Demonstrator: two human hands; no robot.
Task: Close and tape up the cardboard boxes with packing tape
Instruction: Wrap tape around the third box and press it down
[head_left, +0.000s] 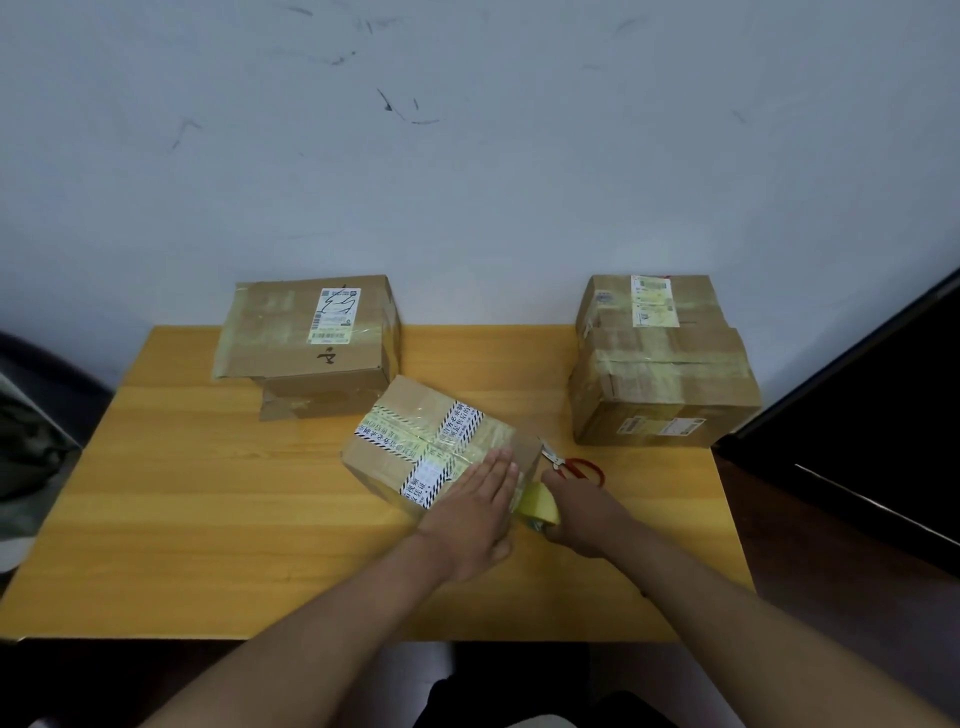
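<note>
A person is working at a yellow wooden table (208, 519) pushed against a scuffed white wall (467, 156), its broad left half and near edge offering room to move, while a dark cabinet (857, 441) is crowding the right side. A small cardboard box (415, 441), crossed with yellowish tape and black-and-white printed strips, is sitting skewed near the table's middle, its long axis running from the far left toward the near right, one corner pointing at the person. The left hand (475, 514) is lying flat on the box's near-right end, fingers straight and together, pressing down on the top. Just beside it, at the box's near-right corner, the right hand (582, 514) is curling around a roll of yellow packing tape (540, 506), which is touching the box's edge and sitting between the two hands. Red-handled scissors (574, 465) are lying on the table just beyond the right hand, blades pointing toward the box. A taped box with a white label (311, 332) is resting on another at the far left; two more stacked taped boxes (660, 364) are standing at the far right.
</note>
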